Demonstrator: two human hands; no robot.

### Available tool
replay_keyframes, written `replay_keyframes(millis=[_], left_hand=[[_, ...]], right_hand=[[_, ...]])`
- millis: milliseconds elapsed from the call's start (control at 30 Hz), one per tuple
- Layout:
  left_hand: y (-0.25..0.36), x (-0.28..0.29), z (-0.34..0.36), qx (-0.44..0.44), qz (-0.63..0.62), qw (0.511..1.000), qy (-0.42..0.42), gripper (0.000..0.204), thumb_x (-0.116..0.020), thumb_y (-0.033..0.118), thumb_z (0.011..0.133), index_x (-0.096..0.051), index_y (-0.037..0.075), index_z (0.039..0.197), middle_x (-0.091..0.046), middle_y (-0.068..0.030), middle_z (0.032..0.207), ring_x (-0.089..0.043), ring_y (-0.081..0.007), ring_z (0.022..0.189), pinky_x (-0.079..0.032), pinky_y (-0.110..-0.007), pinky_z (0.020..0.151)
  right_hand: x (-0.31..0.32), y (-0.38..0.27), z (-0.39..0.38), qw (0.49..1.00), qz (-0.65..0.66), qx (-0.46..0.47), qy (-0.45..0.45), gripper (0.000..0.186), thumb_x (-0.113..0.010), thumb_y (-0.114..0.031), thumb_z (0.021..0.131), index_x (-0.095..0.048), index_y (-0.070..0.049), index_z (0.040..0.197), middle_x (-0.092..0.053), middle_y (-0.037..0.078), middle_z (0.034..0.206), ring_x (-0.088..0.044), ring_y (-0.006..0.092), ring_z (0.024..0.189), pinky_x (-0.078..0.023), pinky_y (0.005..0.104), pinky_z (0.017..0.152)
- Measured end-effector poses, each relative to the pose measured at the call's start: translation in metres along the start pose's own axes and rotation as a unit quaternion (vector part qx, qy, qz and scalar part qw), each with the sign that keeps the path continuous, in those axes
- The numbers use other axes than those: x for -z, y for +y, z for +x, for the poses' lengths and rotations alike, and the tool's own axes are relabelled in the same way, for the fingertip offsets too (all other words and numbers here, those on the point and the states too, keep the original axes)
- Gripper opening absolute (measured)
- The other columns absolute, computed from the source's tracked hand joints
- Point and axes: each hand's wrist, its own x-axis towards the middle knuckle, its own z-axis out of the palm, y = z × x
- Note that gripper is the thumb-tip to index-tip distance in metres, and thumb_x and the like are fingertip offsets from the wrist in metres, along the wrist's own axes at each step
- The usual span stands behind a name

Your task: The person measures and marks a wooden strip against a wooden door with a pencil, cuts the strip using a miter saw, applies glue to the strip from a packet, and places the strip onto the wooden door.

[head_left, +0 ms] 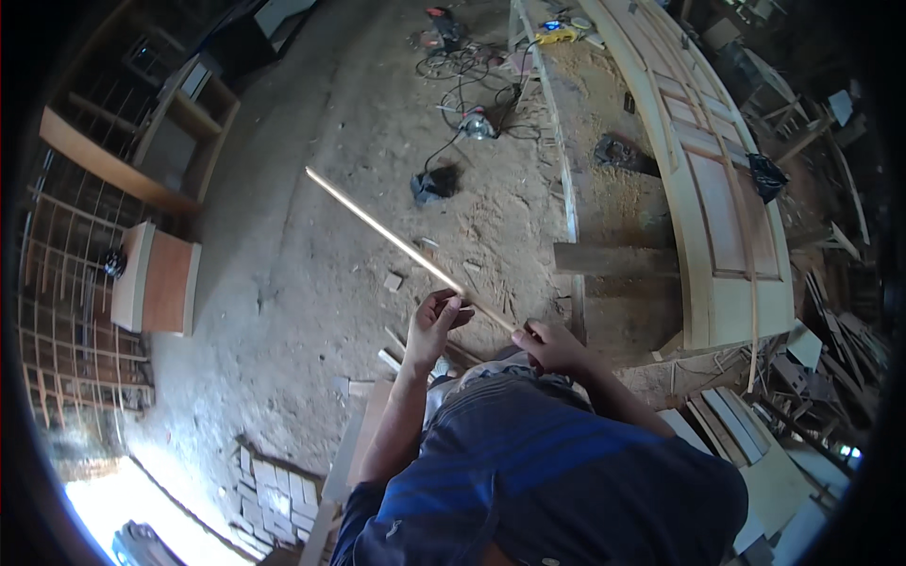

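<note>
A long, narrow pale wooden strip (377, 226) slants from the upper left down to the front of my body. My left hand (436, 323) grips it with thumb and fingers, a little short of its near end. My right hand (549, 347) pinches that near end, to the right and slightly lower. Past the strip on the dusty floor sit a black bag or bundle (434, 186) and a silver-and-black power tool (477, 124) among tangled cables.
A long paneled wooden piece (717, 226) on a sawdust-covered bench runs along the right. Wooden cabinets (156, 274) and slatted racks stand left. Offcuts and boards (727, 424) pile at the lower right; small wood blocks (278, 491) lie at the lower left.
</note>
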Motion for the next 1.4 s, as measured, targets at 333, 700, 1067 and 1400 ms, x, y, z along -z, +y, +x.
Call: replay_keyframes(millis=[333, 700, 1067, 1400], left_hand=[[0.067, 0.051, 0.155, 0.033, 0.075, 0.985, -0.149, 0.033, -0.056, 0.029, 0.112, -0.064, -0.003, 0.116, -0.074, -0.0127, 0.104, -0.076, -0.0225, 0.096, -0.063, -0.038, 0.091], [0.081, -0.007, 0.377, 0.025, 0.168, 0.947, -0.274, 0.032, -0.062, 0.023, 0.109, -0.066, -0.008, 0.119, -0.074, -0.0135, 0.102, -0.075, -0.0205, 0.096, -0.062, -0.034, 0.087], [0.152, -0.086, 0.613, 0.060, 0.146, 0.961, -0.228, 0.034, -0.063, 0.032, 0.109, -0.069, -0.001, 0.105, -0.074, -0.0108, 0.086, -0.076, -0.0205, 0.072, -0.063, -0.029, 0.062], [0.159, -0.117, 0.961, 0.111, 0.127, 0.948, -0.269, 0.029, -0.060, 0.033, 0.108, -0.073, 0.008, 0.102, -0.077, -0.0064, 0.091, -0.075, -0.0213, 0.080, -0.064, -0.038, 0.077]], right_hand=[[-0.031, -0.058, 0.074, 0.993, 0.077, -0.044, 0.077, 0.040, -0.066, -0.041, 0.106, -0.062, -0.002, 0.106, -0.069, 0.010, 0.078, -0.069, 0.0172, 0.069, -0.055, 0.0369, 0.063], [0.044, -0.029, 0.236, 0.971, 0.145, -0.043, 0.187, 0.036, -0.069, -0.037, 0.104, -0.063, -0.003, 0.112, -0.075, 0.011, 0.085, -0.071, 0.0183, 0.075, -0.055, 0.0367, 0.070], [0.132, -0.061, 0.297, 0.918, 0.212, -0.044, 0.333, 0.055, -0.082, -0.047, 0.093, -0.068, -0.003, 0.123, -0.078, 0.014, 0.097, -0.076, 0.0248, 0.092, -0.059, 0.0369, 0.084], [0.153, -0.109, 0.295, 0.825, 0.121, -0.206, 0.512, 0.043, -0.085, -0.043, 0.083, -0.073, -0.009, 0.106, -0.076, 0.016, 0.098, -0.072, 0.0387, 0.097, -0.055, 0.0476, 0.085]])
